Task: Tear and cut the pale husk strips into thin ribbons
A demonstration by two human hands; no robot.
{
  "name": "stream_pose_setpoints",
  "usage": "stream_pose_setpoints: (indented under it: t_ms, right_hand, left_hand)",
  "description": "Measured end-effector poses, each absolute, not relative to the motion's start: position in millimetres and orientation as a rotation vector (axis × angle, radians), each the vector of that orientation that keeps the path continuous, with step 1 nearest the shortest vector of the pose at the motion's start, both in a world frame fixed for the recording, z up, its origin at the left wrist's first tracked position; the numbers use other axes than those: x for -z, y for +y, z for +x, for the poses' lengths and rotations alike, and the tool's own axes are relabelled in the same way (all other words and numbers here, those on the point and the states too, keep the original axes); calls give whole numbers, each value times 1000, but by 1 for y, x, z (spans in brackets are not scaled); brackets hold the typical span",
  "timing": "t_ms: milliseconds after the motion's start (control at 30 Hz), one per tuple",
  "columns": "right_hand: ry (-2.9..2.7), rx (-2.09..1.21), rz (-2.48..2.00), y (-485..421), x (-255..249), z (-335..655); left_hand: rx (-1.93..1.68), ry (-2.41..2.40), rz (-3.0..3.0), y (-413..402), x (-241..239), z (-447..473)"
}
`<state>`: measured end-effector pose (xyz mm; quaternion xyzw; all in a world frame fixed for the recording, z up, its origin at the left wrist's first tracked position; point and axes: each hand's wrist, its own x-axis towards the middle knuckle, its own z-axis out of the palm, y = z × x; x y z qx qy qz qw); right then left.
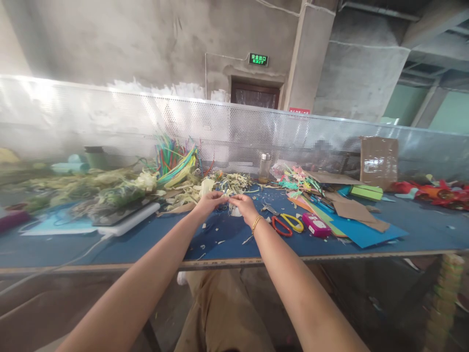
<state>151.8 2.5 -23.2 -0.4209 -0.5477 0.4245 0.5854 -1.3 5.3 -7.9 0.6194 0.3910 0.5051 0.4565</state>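
My left hand (211, 201) and my right hand (244, 204) meet over the middle of the blue table, fingertips pinched close together. What lies between the fingers is too small to make out. Just behind my left hand shows a pale yellow piece (207, 187), and whether the hand touches it I cannot tell. Pale crinkled strips (238, 183) are heaped beyond both hands. Scissors (287, 224) with a red and a yellow handle loop lie to the right of my right hand. A small white scrap (235, 211) sits beneath the fingers.
A purple pack (315, 225) and a blue sheet (377, 235) lie on the right, with brown cardboard (357, 209) over the sheet. A glass bottle (264, 168) stands behind. Colourful stems (176, 161) and a white power strip (128, 221) are leftward. A perforated metal screen (205, 122) closes the back.
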Motion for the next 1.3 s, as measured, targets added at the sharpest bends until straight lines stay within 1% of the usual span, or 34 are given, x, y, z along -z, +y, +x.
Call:
stream_pose_setpoints:
  t_ms: [267,567,700,967,1300]
  right_hand:
    - [-1203,-1054,-952,5,23,152]
    - [-1149,-1007,-936,4,21,151]
    - [-1161,-1040,-893,4,21,151]
    - [-1278,-1061,-945,6,24,152]
    - [-1289,-1016,-995,4,24,153]
  left_hand:
    - [-1242,1009,1472,8,9,-2]
    - [-1183,1048,1572,11,9,-5]
    - [-1172,1022,1583,10,9,-5]
    - [-1271,987,1466,14,12,-5]
    - [-1275,1006,1325,7,7,-2]
